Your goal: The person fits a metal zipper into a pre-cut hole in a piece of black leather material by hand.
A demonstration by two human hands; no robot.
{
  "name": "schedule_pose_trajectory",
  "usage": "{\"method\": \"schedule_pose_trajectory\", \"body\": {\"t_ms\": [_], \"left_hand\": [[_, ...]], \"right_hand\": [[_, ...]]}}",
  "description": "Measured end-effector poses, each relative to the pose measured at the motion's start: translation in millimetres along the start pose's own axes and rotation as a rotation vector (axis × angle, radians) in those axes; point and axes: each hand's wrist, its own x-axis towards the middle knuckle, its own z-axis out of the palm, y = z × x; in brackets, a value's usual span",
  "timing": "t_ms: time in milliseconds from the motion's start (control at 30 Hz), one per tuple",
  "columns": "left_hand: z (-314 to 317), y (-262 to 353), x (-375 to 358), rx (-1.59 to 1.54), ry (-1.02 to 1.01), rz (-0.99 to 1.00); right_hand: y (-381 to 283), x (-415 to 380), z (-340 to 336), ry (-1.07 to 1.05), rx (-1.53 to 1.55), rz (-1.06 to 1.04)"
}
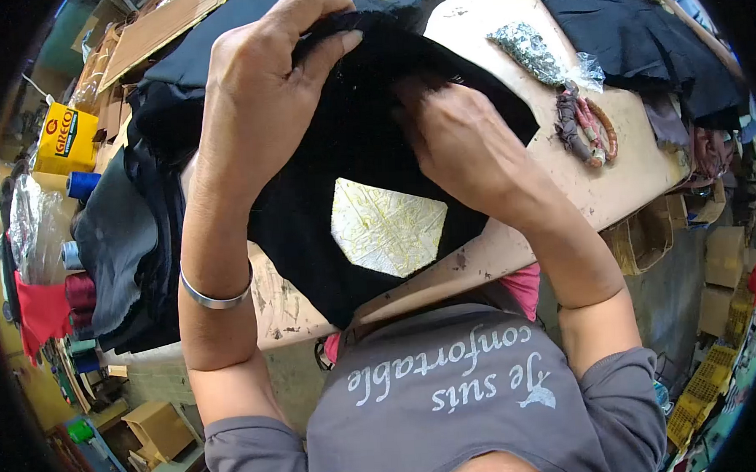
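Black fabric (309, 197) lies across the table in front of me and hangs over its near edge. A pale, shiny patch with several corners and yellowish lines (388, 227) shows on the cloth's lower part. My left hand (273, 59) pinches the fabric's upper edge between thumb and fingers, raising it. Lower and to the right, my right hand (458, 131) rests at the dark cloth with its fingers curled; the fingertips are lost against the black, so what they hold is hidden.
Stacked dark fabric (125, 239) and thread spools (81, 185) are at the left, near a yellow box (66, 140). On the table (645, 169) at the right lie a plastic bag of small pieces (526, 51), coiled cords (588, 130) and more black cloth (639, 43).
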Motion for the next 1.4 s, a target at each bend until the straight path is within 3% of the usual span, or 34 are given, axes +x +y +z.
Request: {"method": "schedule_pose_trajectory", "body": {"t_ms": [100, 233, 267, 467, 567, 600, 700, 733, 833, 933, 1000, 1033, 1067, 1133, 1200, 1233, 1333, 1400], "left_hand": [[-1.4, 3.8, 0.8, -0.090, 0.024, 0.060], [3.7, 6.2, -5.8, -0.131, 0.000, 0.035], [3.0, 6.3, -5.6, -0.118, -0.002, 0.054], [-5.9, -1.9, -4.0, -0.071, -0.009, 0.069], [-16.9, 3.7, 1.8, -0.058, 0.059, -0.010], [-20.4, 5.1, 3.7, -0.115, 0.067, -0.008], [-26.5, 10.2, 13.4, -0.231, 0.035, 0.058], [-26.4, 10.4, 13.7, -0.224, 0.018, 0.063], [-24.9, 5.1, 6.5, -0.116, -0.017, 0.015], [-25.0, -2.2, 4.6, -0.049, -0.009, 0.133], [-25.9, 3.3, 4.6, -0.014, -0.065, 0.069], [-25.7, 6.6, 5.5, 0.004, -0.092, 0.036], [-23.4, 9.7, 7.3, -0.008, 0.016, 0.136], [-27.0, 17.5, 14.8, -0.103, -0.032, 0.131], [-13.9, 14.9, 15.7, -0.046, 0.185, 0.388], [-16.1, 25.1, 12.7, 0.155, 0.075, 0.310], [6.2, 48.0, 4.7, 0.004, 0.091, 0.450], [16.9, 71.3, 2.9, -0.020, 0.086, 0.512]], "right_hand": [[0.7, 9.9, 6.0, 0.108, 0.463, 0.162], [-1.8, 11.8, 32.7, 0.008, 1.225, 0.326], [-4.3, 13.5, 23.8, -0.165, 1.390, 0.440], [-11.7, 21.9, 25.7, -0.270, 1.101, 0.271], [-19.8, 22.6, 22.1, -0.009, 0.839, 0.155], [-15.9, 25.7, 32.5, 0.064, 0.903, 0.161], [-20.9, 28.8, 27.5, -0.217, 1.260, 0.370], [-22.7, 28.3, 37.8, -0.136, 1.496, 0.421], [-18.3, 35.4, 42.5, -0.072, 1.819, 0.219], [-17.0, 30.4, 32.9, -0.054, 1.700, 0.254], [-6.2, 29.0, 37.9, 0.047, 1.454, -0.050], [-2.4, 26.8, 38.3, 0.042, 1.371, -0.056], [1.4, 24.6, 38.8, 0.037, 1.287, -0.062], [4.9, 12.6, 30.9, -0.057, 1.159, 0.031], [11.5, 6.9, 33.5, -0.028, 0.921, -0.152], [14.9, 4.1, 34.8, 0.001, 0.806, -0.238], [27.0, -5.3, 33.9, 0.046, 0.615, -0.347], [36.0, -13.9, 36.4, 0.036, 0.562, -0.298]]}}
